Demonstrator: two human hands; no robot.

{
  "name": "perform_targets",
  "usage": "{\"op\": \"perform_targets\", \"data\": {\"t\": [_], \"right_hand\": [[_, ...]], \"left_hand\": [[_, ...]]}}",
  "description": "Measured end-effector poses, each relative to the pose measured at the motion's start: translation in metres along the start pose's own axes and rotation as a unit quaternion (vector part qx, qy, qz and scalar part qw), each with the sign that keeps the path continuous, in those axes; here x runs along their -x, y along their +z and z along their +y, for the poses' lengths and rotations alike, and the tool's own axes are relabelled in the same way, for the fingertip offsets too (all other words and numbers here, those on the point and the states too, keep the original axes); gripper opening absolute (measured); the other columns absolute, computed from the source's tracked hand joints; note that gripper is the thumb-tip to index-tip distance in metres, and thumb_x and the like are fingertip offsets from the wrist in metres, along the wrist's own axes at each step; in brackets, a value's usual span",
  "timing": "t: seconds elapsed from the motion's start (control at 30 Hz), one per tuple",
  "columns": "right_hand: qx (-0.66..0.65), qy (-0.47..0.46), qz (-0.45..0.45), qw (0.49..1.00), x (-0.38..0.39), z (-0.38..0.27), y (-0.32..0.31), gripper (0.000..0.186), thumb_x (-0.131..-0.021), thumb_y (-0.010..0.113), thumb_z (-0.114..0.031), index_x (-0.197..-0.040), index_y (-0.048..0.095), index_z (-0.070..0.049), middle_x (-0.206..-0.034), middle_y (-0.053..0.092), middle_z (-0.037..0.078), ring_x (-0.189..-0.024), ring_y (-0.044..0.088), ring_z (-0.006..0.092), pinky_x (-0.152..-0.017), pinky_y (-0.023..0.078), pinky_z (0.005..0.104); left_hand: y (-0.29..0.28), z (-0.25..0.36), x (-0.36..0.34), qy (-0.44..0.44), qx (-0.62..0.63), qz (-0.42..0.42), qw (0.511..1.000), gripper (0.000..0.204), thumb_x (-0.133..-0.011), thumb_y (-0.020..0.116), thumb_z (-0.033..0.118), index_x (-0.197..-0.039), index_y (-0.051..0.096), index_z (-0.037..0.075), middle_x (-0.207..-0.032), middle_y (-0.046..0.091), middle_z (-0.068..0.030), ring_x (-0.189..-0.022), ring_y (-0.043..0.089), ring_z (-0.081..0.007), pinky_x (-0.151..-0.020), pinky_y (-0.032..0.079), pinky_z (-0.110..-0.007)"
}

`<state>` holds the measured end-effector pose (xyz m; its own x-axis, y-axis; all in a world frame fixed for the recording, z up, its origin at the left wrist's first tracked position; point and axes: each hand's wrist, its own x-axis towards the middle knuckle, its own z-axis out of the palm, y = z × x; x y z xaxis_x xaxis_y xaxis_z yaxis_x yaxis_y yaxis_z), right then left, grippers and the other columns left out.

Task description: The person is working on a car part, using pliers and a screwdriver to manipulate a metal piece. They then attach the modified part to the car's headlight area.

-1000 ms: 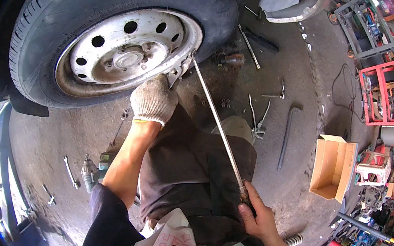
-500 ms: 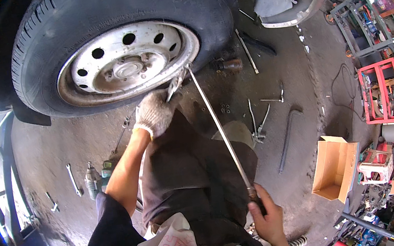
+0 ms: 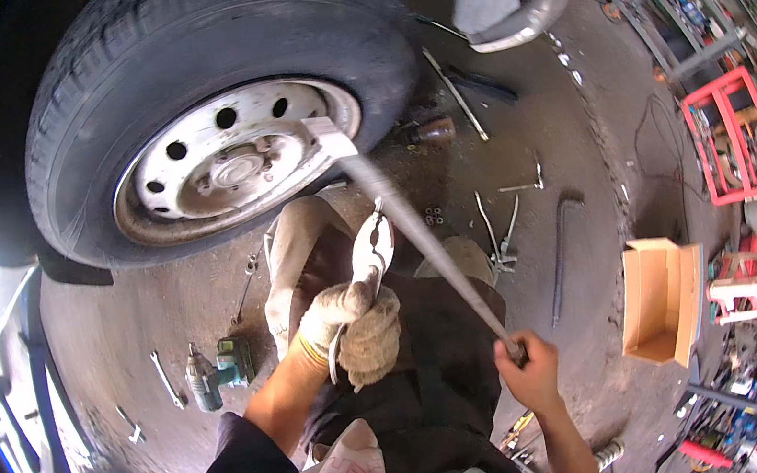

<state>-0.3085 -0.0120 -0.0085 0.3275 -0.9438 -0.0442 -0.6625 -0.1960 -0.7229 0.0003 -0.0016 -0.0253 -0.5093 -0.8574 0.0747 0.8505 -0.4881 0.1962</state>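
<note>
My left hand [image 3: 353, 332], in a knitted work glove, is closed around the handles of metal pliers [image 3: 372, 245], held over my lap with the jaws pointing away. Whether the jaws grip anything small, I cannot tell. My bare right hand [image 3: 529, 375] wraps round the dark grip of a long metal bar [image 3: 440, 262]. The bar slants up and left, smeared by motion, and its pale, blocky-looking far end overlaps the rim's lower right edge in view. Whether it touches is unclear. Ahead stands a car wheel, its black tire [image 3: 313, 42] around a dirty white steel rim [image 3: 204, 164].
To the left on the floor lie a cordless impact wrench [image 3: 214, 371] and a wrench [image 3: 167, 380]. On the right are a bent bar [image 3: 561, 259], another pair of pliers [image 3: 501, 234], several nuts [image 3: 434, 216] and a cardboard box [image 3: 664, 303]. A red frame [image 3: 734, 138] stands beyond.
My left hand has drawn the pliers back from the rim toward my lap. My right hand has lifted a little and swung the bar, whose far end now blurs across the rim.
</note>
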Motion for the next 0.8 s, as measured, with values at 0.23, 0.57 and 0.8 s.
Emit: {"op": "perform_targets", "data": {"t": [0.23, 0.57, 0.8], "right_hand": [[-0.011, -0.281, 0.059, 0.958, -0.107, -0.088, -0.012, 0.044, -0.084, 0.075, -0.008, -0.127, 0.064, -0.01, -0.099, 0.068, 0.011, -0.071, 0.069, 0.0266, -0.062, 0.056, 0.0387], [-0.124, -0.296, -0.123, 0.939, -0.141, -0.099, -0.022, 0.031, -0.082, 0.068, 0.011, -0.111, 0.069, -0.001, -0.099, 0.067, 0.005, -0.074, 0.059, 0.0088, -0.064, 0.047, 0.0241], [-0.237, -0.146, -0.181, 0.943, -0.139, -0.09, -0.013, 0.022, -0.087, 0.072, -0.004, -0.11, 0.07, -0.001, -0.09, 0.072, 0.008, -0.08, 0.065, 0.0111, -0.073, 0.053, 0.0279]], "left_hand": [[-0.019, -0.052, -0.008, -0.096, 0.215, -0.113, 0.965, 0.056, -0.093, 0.064, 0.047, -0.059, 0.051, 0.004, -0.046, 0.046, -0.0089, -0.033, 0.046, -0.0261, -0.034, 0.041, -0.041], [-0.012, -0.066, -0.01, -0.12, 0.373, -0.17, 0.904, 0.037, -0.096, 0.063, 0.036, -0.097, 0.061, -0.001, -0.09, 0.063, -0.0181, -0.076, 0.063, -0.0293, -0.062, 0.055, -0.041], [-0.003, -0.067, -0.003, 0.044, 0.563, 0.056, 0.824, 0.038, -0.098, 0.061, 0.03, -0.117, 0.054, -0.002, -0.113, 0.057, -0.0184, -0.099, 0.058, -0.0286, -0.079, 0.054, -0.04]]}}
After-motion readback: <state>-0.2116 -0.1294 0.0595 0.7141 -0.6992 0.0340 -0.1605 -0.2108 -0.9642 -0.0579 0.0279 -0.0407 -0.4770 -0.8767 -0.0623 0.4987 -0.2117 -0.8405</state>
